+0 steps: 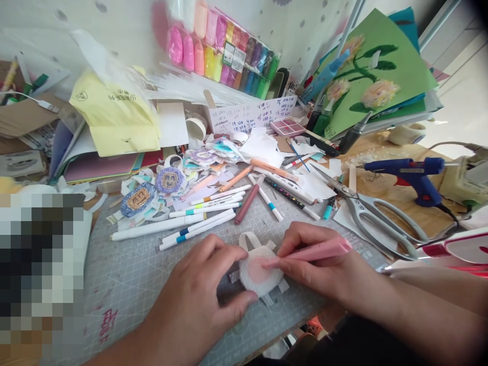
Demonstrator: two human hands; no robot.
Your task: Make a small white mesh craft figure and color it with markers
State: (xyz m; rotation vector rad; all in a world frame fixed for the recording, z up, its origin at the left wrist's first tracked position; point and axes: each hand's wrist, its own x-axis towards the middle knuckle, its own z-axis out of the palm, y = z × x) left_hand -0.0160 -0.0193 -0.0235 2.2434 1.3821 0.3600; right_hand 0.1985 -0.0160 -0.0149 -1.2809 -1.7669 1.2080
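A small white padded piece with a pink-tinted centre, a loop at its top and strips sticking out around it lies on the grey cutting mat. My left hand holds its left side, index finger at the upper edge and thumb at the lower edge. In my right hand is a pink marker, gripped near its tip, which meets the pink area. The fingers of my right hand rest by the piece's right edge.
Several markers lie beyond my hands. Grey-handled scissors and a blue glue gun are at the right. Decorated badges and paper scraps sit at the back left, near a yellow bag. Coloured clay packs stand behind.
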